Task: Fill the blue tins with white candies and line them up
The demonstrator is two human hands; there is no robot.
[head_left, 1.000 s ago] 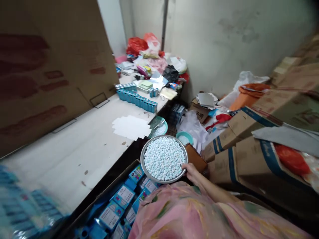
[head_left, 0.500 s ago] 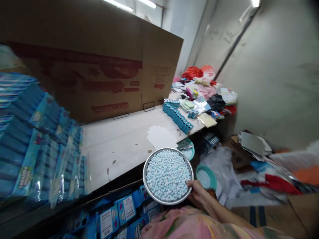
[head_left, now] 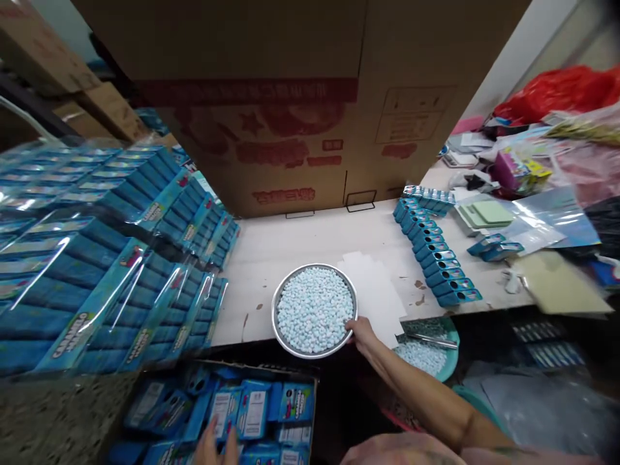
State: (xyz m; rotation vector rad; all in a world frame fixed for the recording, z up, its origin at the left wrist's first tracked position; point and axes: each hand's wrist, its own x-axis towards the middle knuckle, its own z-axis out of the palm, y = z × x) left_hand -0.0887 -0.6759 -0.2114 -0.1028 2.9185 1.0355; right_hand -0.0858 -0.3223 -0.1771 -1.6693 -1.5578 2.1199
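My right hand (head_left: 362, 334) grips the near right rim of a shallow round metal bowl (head_left: 274, 314), thumb on the inside. Small pale-blue and white candies (head_left: 314, 310) fill the bowl, which is over the front edge of the white table (head_left: 271, 242). At the bottom of the view, my left hand (head_left: 216, 449) shows only its fingers, stretched and apart. They are over a carton (head_left: 314, 400) of small blue boxes (head_left: 254, 410); whether they touch one I cannot tell.
Plastic-wrapped stacks of blue boxes (head_left: 111, 278) stand at left. A large cardboard box (head_left: 290, 129) rises behind the table. White cards (head_left: 372, 290) and a row of small blue boxes (head_left: 436, 258) lie at right. Below the table edge is a green basin (head_left: 453, 355) with candies.
My view has swung left and down. The bowl, still in my right hand, is now over the table's front edge. My left hand has come into view above the carton.
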